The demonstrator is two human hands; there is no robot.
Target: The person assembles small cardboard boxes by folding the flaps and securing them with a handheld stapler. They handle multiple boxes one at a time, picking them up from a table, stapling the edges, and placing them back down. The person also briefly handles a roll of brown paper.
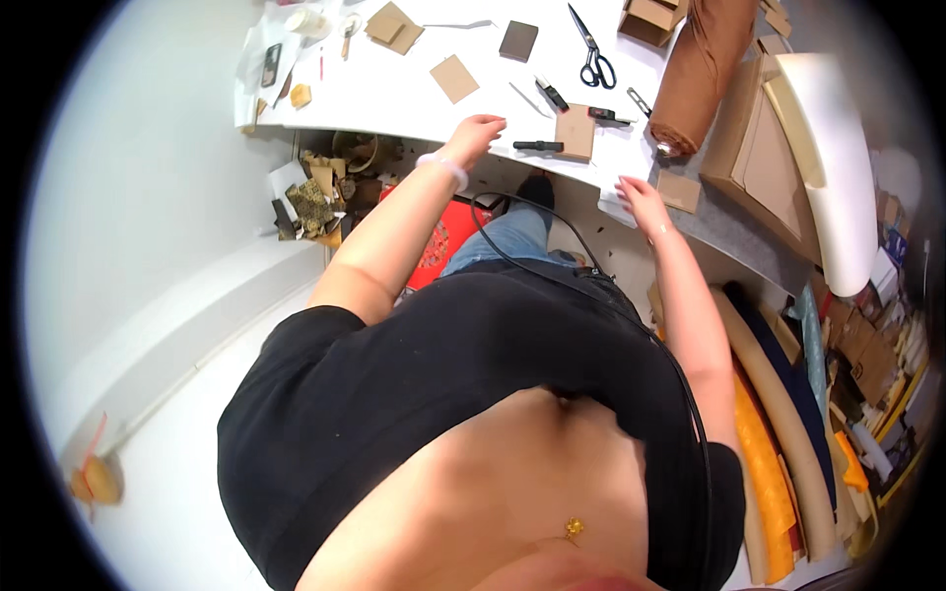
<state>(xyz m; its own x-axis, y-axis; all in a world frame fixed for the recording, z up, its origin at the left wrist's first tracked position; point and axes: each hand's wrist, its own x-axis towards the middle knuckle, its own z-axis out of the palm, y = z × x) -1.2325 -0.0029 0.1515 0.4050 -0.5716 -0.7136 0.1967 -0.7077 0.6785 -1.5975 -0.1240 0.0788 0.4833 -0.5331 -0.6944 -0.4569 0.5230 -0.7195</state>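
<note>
My left hand (477, 138) is over the front edge of the white table (414, 98), fingers stretched out and nothing in them. Nearest to it is a black pen-like tool (537, 146), which lies partly on a tan card piece (574, 138). My right hand (642, 204), also with fingers apart and holding nothing, is by the table's front right edge, near another tan piece (678, 191). Between the hands and farther back lie a black-handled tool (552, 94), a second black tool (607, 116), a thin pale rod (530, 99) and a square tan card (454, 79).
Black scissors (592, 59) and a dark square block (518, 41) lie farther back. At the right are a brown material roll (695, 74), a cardboard box (764, 167) and a curved white sheet (833, 177). Scraps (317, 197) fill the space below the table's left end.
</note>
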